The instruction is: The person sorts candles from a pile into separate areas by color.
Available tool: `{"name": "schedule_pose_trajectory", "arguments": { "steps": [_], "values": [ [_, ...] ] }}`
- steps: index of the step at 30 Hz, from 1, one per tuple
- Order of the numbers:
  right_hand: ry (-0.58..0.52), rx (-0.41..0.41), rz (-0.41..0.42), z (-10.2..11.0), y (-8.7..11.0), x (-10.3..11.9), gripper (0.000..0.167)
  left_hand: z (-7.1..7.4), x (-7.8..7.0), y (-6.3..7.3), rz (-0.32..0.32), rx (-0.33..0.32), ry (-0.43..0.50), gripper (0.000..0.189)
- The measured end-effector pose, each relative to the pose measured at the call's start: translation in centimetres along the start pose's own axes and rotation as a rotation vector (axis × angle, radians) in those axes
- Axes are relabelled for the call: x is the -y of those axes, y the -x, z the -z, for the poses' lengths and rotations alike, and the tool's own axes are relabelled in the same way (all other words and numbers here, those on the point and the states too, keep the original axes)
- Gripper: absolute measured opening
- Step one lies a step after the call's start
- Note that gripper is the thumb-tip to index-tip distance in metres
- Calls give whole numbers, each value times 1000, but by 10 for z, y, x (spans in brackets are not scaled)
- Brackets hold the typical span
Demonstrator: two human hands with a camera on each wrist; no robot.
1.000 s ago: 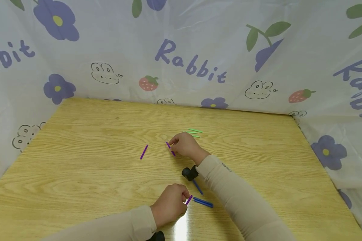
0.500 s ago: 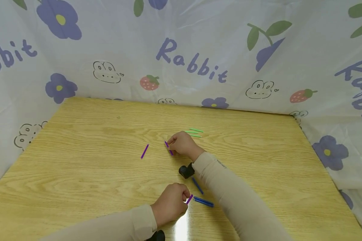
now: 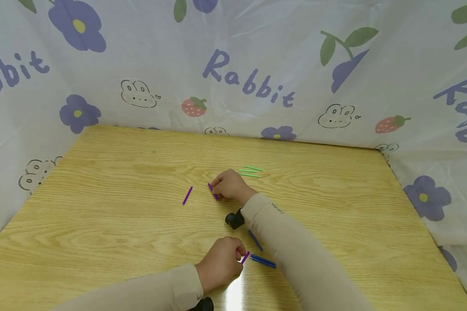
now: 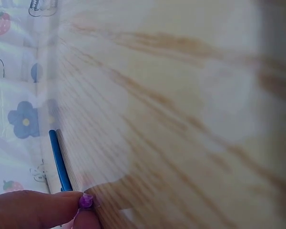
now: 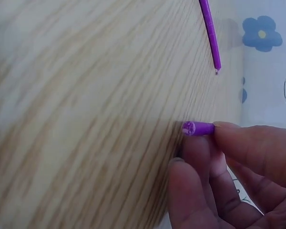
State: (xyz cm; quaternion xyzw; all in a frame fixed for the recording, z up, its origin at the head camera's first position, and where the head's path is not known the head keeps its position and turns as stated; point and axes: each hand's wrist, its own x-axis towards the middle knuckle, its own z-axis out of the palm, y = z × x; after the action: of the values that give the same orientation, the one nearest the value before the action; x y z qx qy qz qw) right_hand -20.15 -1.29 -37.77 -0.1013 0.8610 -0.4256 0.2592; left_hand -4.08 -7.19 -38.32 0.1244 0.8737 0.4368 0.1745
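My right hand (image 3: pixel 231 185) pinches a thin purple stick (image 5: pixel 200 128) between thumb and finger, low over the wooden table. To its left a second purple stick (image 3: pixel 187 195) lies slantwise on the wood, apart from the held one. Nearer to me, my left hand (image 3: pixel 219 264) pinches another purple stick (image 4: pixel 86 201), its tip pointing up and right in the head view. Just right of that tip lie blue sticks (image 3: pixel 263 261) side by side. One more blue stick (image 3: pixel 255 240) lies behind them, beside the right sleeve.
Several green sticks (image 3: pixel 250 175) lie beyond my right hand. A black wrist camera (image 3: pixel 234 219) hangs under the right wrist. Patterned white cloth (image 3: pixel 159 65) stands along the back and sides of the table (image 3: pixel 101 207).
My right hand has shifted a little left with its purple stick, towards the one lying there. The green sticks show more fully. My left hand has stayed in place.
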Motion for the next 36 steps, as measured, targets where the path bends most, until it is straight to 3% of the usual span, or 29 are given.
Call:
{"name": "schedule_pose_trajectory", "arguments": {
  "steps": [16, 25, 36],
  "values": [
    [20, -13, -27, -10, -2, 13, 20, 2, 2, 0, -5, 7, -4, 25],
    [3, 24, -44, -10, -9, 10, 16, 1, 2, 1, -24, -7, -7, 26],
    [25, 13, -23, -12, -5, 14, 19, 1, 2, 1, 12, 15, 8, 27]
  ]
}}
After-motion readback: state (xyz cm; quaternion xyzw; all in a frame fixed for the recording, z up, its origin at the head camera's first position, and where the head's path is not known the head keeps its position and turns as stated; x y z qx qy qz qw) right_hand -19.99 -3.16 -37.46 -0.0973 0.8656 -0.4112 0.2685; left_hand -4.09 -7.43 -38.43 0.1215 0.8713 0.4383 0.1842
